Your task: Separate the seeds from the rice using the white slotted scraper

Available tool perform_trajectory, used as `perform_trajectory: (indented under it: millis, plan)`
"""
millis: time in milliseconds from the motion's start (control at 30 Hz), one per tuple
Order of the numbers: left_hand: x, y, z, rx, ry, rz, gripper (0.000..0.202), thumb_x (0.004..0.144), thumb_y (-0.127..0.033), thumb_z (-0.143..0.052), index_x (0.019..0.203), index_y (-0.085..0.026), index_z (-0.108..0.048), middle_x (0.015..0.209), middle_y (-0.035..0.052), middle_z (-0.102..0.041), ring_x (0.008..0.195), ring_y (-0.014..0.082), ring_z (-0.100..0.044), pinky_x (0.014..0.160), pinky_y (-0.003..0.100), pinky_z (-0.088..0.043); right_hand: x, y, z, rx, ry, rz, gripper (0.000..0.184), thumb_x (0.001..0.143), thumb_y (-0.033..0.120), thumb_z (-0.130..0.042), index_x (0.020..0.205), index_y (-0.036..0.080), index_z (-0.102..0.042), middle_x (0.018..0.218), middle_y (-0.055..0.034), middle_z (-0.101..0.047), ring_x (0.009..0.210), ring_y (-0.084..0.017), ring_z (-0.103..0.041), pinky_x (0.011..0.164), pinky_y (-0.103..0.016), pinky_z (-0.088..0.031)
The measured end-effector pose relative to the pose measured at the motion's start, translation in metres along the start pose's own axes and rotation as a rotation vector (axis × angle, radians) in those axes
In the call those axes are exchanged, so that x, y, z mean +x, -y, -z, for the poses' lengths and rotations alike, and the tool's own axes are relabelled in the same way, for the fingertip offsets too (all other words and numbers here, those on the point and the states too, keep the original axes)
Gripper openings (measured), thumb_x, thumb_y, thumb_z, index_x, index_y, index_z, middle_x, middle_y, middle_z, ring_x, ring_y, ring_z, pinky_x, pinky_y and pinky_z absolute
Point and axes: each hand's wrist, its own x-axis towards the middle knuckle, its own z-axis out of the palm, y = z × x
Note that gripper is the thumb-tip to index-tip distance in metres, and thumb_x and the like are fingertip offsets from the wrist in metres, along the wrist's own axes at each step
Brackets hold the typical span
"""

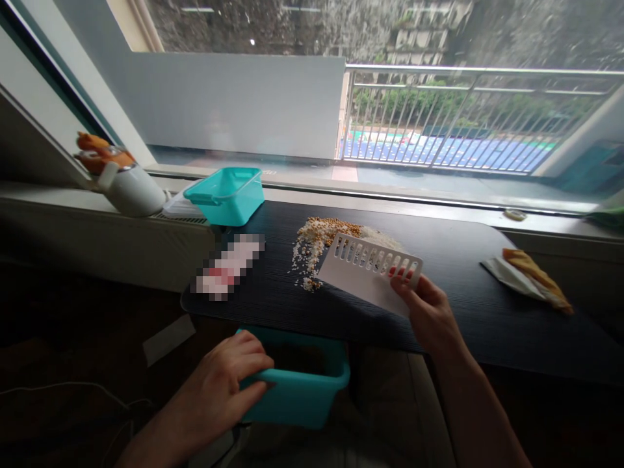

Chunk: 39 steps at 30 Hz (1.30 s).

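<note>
My left hand (229, 374) is closed on the left rim of a teal plastic bin (297, 396) at the table's front edge, over the lap. The bin's inside is dark, and I cannot make out what is in it. My right hand (426, 302) pinches the right end of a flat white plastic slotted plate (361, 279), which has a row of long holes along its far edge. Just beyond the plate lies a spread heap of white rice (312, 234) mixed with yellow-brown beans (344, 227). Part of the heap is hidden behind the plate.
A second teal bin (231, 201) stands at the dark table's (453, 244) back left, near a pale kettle-like vessel (136, 188). A pixelated object (229, 266) lies at left. Crumpled yellow-and-white packaging (529, 279) is at right; a tape roll (514, 214) rests on the sill.
</note>
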Motion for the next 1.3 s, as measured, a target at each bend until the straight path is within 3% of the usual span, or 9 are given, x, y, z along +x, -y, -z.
perform_trajectory:
  millis: [167, 367, 833, 1067, 1300]
  plan:
    - [0.002, -0.001, 0.0, -0.001, 0.002, -0.001, 0.016, 0.084, -0.013, -0.053, 0.086, -0.021, -0.067, 0.09, 0.0029, -0.062, 0.091, 0.0211, -0.054, 0.08, 0.032, -0.042, -0.005, 0.005, 0.003, -0.011, 0.021, -0.032, 0.031, 0.066, 0.044, -0.08, 0.089, 0.023, -0.077, 0.094, -0.0052, -0.076, 0.094, -0.026, -0.067, 0.089, -0.04, -0.05]
    - [0.005, -0.005, 0.001, -0.01, 0.013, -0.019, 0.016, 0.084, -0.014, -0.052, 0.083, -0.021, -0.066, 0.087, 0.0021, -0.062, 0.09, 0.0206, -0.054, 0.079, 0.031, -0.042, 0.002, 0.001, -0.001, -0.016, 0.032, 0.002, 0.031, 0.067, 0.045, -0.079, 0.089, 0.024, -0.076, 0.097, -0.0047, -0.076, 0.098, -0.025, -0.066, 0.095, -0.042, -0.047]
    - [0.005, -0.007, 0.002, -0.044, -0.006, -0.014, 0.015, 0.083, -0.015, -0.053, 0.08, -0.021, -0.067, 0.086, 0.0019, -0.063, 0.088, 0.0194, -0.055, 0.077, 0.029, -0.044, 0.009, -0.002, -0.008, 0.021, 0.089, -0.069, 0.034, 0.065, 0.045, -0.081, 0.091, 0.023, -0.076, 0.093, -0.0049, -0.075, 0.094, -0.024, -0.066, 0.088, -0.039, -0.05]
    - [0.005, -0.003, 0.0, -0.051, -0.024, -0.001, 0.016, 0.084, -0.014, -0.054, 0.083, -0.022, -0.067, 0.089, 0.0022, -0.062, 0.089, 0.0192, -0.055, 0.078, 0.029, -0.044, 0.001, 0.002, 0.003, 0.004, 0.086, -0.075, 0.035, 0.064, 0.047, -0.082, 0.09, 0.024, -0.076, 0.096, -0.005, -0.075, 0.094, -0.025, -0.066, 0.088, -0.038, -0.05]
    - [0.005, -0.003, 0.002, -0.056, 0.006, 0.012, 0.014, 0.084, -0.014, -0.055, 0.083, -0.022, -0.067, 0.089, 0.0017, -0.061, 0.091, 0.0189, -0.055, 0.08, 0.029, -0.043, -0.018, 0.005, -0.004, -0.023, 0.136, -0.108, 0.03, 0.068, 0.044, -0.08, 0.09, 0.024, -0.077, 0.094, -0.0045, -0.076, 0.096, -0.025, -0.065, 0.088, -0.037, -0.048]
